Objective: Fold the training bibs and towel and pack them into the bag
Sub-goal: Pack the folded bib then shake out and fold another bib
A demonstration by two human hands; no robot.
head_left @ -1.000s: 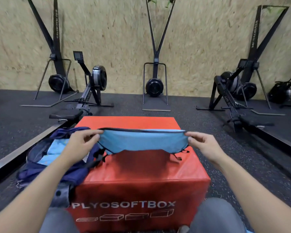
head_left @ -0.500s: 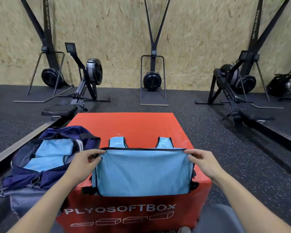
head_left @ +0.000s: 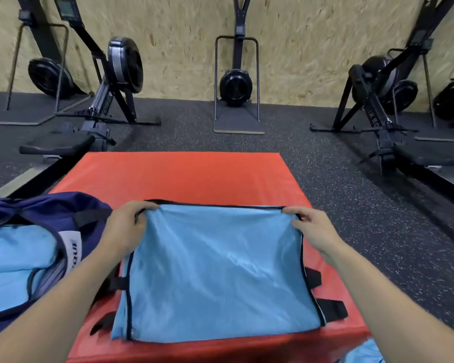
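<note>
Blue training bib point(head_left: 215, 273) now folded flat on the red plyo box point(head_left: 184, 176), both hands point(head_left: 127, 226) point(head_left: 312, 229) pinching its far corners; navy bag point(head_left: 50, 210) waits alongside.

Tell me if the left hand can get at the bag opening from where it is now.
Probably yes. The left hand pinches the bib's far left corner, right beside the bag, whose mouth gapes open with blue cloth showing inside. Nothing lies between them; it would only have to let go of the bib first.

Light-blue bib point(head_left: 215, 273) lay flat on red plyo box point(head_left: 194, 176); left hand point(head_left: 126, 229) and right hand point(head_left: 312, 229) pinched far corners. Navy bag point(head_left: 50, 208) sat left, open.
</note>
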